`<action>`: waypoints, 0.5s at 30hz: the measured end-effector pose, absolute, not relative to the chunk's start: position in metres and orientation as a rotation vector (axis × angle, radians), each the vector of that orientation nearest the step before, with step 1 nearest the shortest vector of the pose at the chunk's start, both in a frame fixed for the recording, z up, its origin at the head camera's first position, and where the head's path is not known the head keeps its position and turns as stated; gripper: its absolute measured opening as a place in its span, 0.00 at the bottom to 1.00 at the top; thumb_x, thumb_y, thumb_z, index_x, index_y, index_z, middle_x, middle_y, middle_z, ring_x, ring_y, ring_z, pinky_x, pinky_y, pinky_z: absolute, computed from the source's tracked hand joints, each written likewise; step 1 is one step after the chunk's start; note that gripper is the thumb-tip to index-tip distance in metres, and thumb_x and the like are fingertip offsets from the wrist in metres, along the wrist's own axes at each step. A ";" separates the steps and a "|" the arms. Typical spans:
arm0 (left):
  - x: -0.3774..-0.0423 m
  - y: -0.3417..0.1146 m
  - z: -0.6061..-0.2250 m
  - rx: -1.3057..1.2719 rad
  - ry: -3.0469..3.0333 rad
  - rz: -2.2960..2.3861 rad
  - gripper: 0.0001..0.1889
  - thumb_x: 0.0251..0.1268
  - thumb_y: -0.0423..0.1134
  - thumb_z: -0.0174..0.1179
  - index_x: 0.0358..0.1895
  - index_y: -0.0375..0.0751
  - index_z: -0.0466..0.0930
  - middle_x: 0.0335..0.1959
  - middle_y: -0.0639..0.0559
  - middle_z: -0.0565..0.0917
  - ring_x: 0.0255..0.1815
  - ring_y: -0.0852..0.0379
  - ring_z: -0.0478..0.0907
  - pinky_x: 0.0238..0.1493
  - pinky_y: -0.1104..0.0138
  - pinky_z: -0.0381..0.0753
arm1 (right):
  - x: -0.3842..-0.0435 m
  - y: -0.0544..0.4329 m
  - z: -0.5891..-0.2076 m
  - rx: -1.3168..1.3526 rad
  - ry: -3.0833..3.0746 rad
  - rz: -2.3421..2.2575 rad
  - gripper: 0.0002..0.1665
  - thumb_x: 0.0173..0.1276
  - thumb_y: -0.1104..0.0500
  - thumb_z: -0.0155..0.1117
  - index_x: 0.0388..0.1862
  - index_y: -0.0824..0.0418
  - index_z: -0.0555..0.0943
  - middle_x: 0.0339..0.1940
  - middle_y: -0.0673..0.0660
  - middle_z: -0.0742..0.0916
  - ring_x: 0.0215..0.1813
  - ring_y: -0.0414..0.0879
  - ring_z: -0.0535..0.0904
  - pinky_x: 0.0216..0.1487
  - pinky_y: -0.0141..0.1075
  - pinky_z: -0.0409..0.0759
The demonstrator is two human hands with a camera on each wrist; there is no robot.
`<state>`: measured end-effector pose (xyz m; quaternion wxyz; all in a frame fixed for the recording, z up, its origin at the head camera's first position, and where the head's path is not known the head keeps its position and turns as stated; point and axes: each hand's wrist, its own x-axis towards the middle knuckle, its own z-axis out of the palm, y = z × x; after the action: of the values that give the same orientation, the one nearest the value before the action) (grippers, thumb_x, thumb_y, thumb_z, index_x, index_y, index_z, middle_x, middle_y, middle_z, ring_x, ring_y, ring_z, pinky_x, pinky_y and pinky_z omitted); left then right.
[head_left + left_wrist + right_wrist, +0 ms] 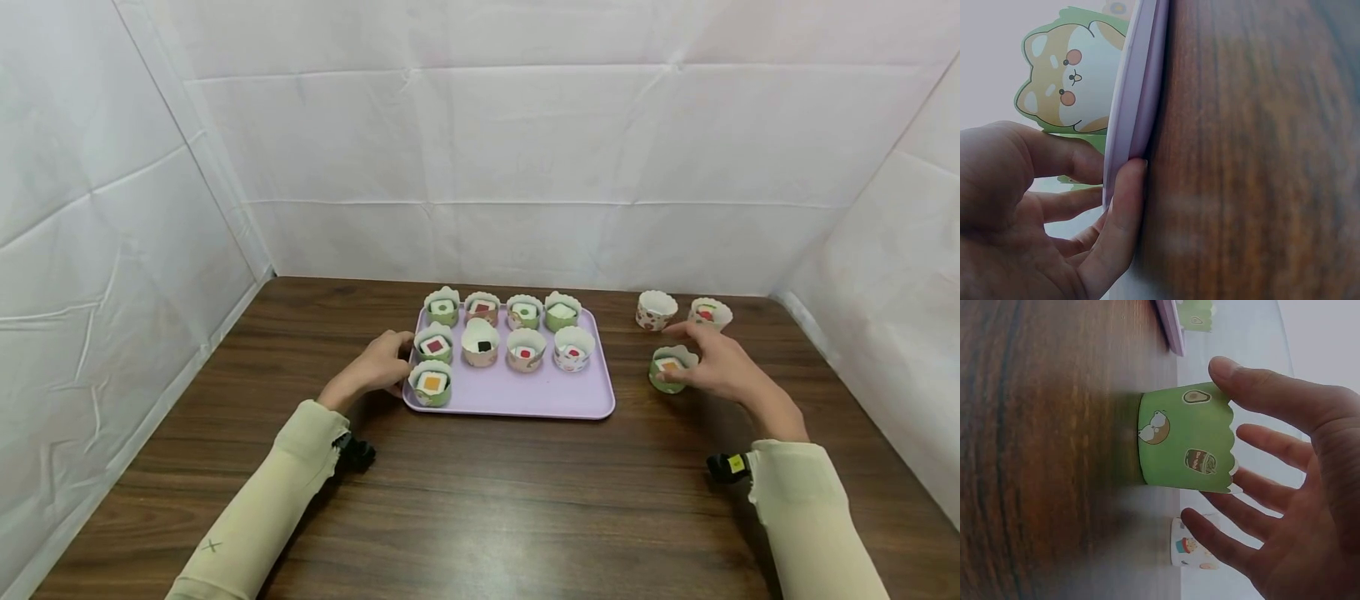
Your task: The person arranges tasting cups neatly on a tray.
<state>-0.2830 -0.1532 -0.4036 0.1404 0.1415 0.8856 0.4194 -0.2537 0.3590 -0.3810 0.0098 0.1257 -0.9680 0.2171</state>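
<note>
At the left end of a lilac tray [517,400], my left hand [378,364] pinches the rim; the left wrist view shows fingers on both faces of the edge. Beside those fingers stands a green paper baking cup [431,385] holding a white square piece with an orange centre. To the right of the tray, my right hand [712,362] is spread around the rim of another green baking cup [1188,437], which also contains an orange-centred square. This cup stands upright on the table, thumb at one side and fingertips spread beyond the rim.
Several filled green, pink and white baking cups [526,350] stand in rows on the tray. Behind my right hand are a patterned white cup [655,312] and a cup with a red-topped piece [711,313]. White cloth walls [525,150] border the wooden table [480,500].
</note>
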 end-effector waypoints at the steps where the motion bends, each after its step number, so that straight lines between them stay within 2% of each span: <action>1: -0.283 -0.153 -0.404 0.408 2.560 1.210 0.31 0.58 0.23 0.49 0.69 0.27 0.71 0.60 0.29 0.78 0.44 0.44 0.85 0.28 0.60 0.91 | -0.254 0.359 -0.382 0.392 -3.029 0.683 0.46 0.60 0.45 0.79 0.70 0.64 0.72 0.66 0.72 0.79 0.65 0.69 0.75 0.62 0.65 0.76; 5: -0.283 -0.153 -0.404 0.406 2.562 1.206 0.30 0.58 0.23 0.49 0.69 0.27 0.71 0.61 0.28 0.78 0.43 0.43 0.85 0.28 0.60 0.91 | -0.254 0.361 -0.385 0.389 -3.052 0.694 0.46 0.59 0.44 0.80 0.70 0.63 0.72 0.67 0.72 0.79 0.67 0.71 0.74 0.64 0.67 0.75; 15: -0.285 -0.153 -0.405 0.403 2.571 1.203 0.30 0.59 0.24 0.49 0.69 0.28 0.71 0.61 0.29 0.77 0.42 0.44 0.85 0.28 0.61 0.91 | -0.256 0.362 -0.387 0.362 -3.070 0.633 0.44 0.59 0.42 0.79 0.69 0.59 0.75 0.59 0.70 0.84 0.58 0.66 0.79 0.55 0.60 0.78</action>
<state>-0.2845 -0.1532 -0.4052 0.1368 0.1392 0.8883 0.4157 -0.2556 0.3621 -0.3867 -0.0068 0.1148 -0.9729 0.2006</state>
